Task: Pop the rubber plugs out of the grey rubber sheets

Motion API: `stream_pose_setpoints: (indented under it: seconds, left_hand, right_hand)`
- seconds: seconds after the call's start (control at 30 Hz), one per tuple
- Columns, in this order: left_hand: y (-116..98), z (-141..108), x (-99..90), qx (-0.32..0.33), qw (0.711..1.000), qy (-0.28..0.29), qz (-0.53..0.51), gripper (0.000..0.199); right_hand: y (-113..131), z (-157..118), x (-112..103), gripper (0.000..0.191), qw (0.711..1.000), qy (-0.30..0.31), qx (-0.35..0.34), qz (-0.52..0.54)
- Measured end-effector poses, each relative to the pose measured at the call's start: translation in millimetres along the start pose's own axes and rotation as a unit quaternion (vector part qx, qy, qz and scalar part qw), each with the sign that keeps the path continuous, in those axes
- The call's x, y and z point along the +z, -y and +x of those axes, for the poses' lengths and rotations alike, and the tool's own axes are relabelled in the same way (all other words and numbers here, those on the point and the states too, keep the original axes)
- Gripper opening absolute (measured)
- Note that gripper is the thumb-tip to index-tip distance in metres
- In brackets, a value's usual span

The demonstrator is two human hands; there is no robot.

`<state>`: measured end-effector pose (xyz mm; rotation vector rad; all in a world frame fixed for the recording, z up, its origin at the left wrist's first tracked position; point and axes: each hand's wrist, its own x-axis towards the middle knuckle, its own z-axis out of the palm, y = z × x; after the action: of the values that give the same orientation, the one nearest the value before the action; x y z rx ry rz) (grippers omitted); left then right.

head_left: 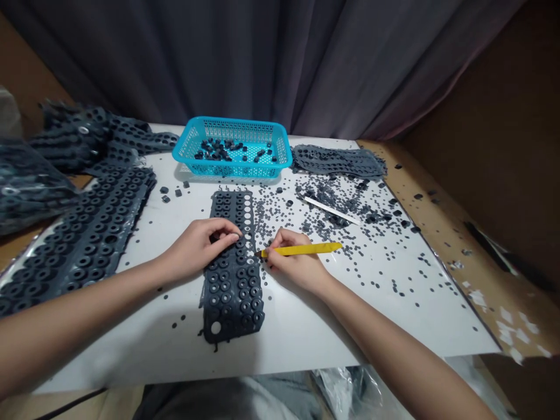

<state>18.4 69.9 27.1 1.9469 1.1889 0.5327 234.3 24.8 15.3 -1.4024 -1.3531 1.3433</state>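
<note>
A dark rubber sheet with rows of raised rings lies on the white surface, and round holes run along the upper part of its right edge. My left hand rests over the sheet's left side, thumb and fingers pinched together; what they hold, if anything, is hidden. In my right hand is a yellow tool, gripped near its left end. Its dark tip meets the sheet's right edge, beside the holes.
Behind the sheet stands a blue basket with small black pieces inside. More ringed sheets lie at the left, another sheet at the back right. Small dark discs and a white stick are scattered at the right.
</note>
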Motion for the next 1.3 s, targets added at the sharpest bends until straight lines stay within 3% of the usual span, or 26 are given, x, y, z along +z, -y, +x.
stream_pose_setpoints:
  seconds: [0.1, 0.23, 0.37, 0.53, 0.6, 0.63, 0.7, 0.77, 0.8, 0.9, 1.07, 1.2, 1.3]
  left_hand:
    - [-4.1, -3.9, -2.6, -0.031, 0.994, -0.004, -0.103, 0.030]
    - [-7.5, -9.1, 0.8, -0.103, 0.963, -0.002, -0.249, 0.025]
    - [-6.7, -12.9, 4.0, -0.165, 0.924, 0.018, -0.344, 0.020]
    - [-11.7, -14.1, 0.6, -0.202, 0.861, 0.043, -0.465, 0.010]
    - [-15.9, -12.9, -0.2, -0.205, 0.855, 0.058, -0.473, 0.012]
    - [-18.0, -12.1, 0.1, -0.199, 0.871, 0.066, -0.445, 0.013]
    - [-22.1, -10.6, 2.7, -0.150, 0.936, 0.075, -0.310, 0.011]
    - [-25.6, -8.9, 7.2, -0.036, 0.989, 0.086, -0.117, 0.011]
    - [-27.0, -7.9, 9.7, 0.035, 0.994, 0.098, -0.027, 0.013]
    - [-29.8, -3.8, 16.4, 0.197, 0.957, 0.151, 0.153, 0.017]
    - [-31.2, -1.5, 23.1, 0.245, 0.891, 0.204, 0.324, 0.015]
    - [-23.0, -9.8, 27.8, 0.314, 0.839, 0.174, 0.409, 0.027]
    - [-12.1, -15.1, 29.7, 0.355, 0.830, 0.131, 0.410, 0.028]
  right_hand:
    - [1.2, -3.7, -3.7, 0.013, 0.997, 0.007, 0.026, 0.073]
    - [-0.5, -10.1, -5.6, 0.016, 0.991, 0.055, 0.047, 0.110]
    - [-3.4, -13.6, -2.3, 0.013, 0.994, 0.074, 0.025, 0.078]
    - [-3.4, -14.0, 0.4, 0.013, 0.998, 0.049, -0.031, -0.017]
    - [-3.0, -14.0, 0.5, 0.013, 0.997, 0.042, -0.046, -0.040]
    - [-2.9, -14.1, 0.4, 0.014, 0.997, 0.040, -0.051, -0.049]
    - [-2.6, -14.3, 0.3, 0.014, 0.996, 0.037, -0.057, -0.066]
    - [-2.3, -14.5, 0.1, 0.013, 0.995, 0.035, -0.056, -0.076]
    - [-2.3, -14.5, 0.1, 0.013, 0.995, 0.034, -0.055, -0.078]
    - [-3.1, -14.6, -0.1, 0.013, 0.995, 0.034, -0.050, -0.073]
    - [-4.5, -15.0, -0.5, 0.012, 0.997, 0.041, -0.041, -0.058]
    - [-4.9, -15.4, -0.8, 0.013, 0.996, 0.034, -0.047, -0.062]
    - [-6.0, -15.2, -1.4, 0.013, 0.995, 0.034, -0.055, -0.074]
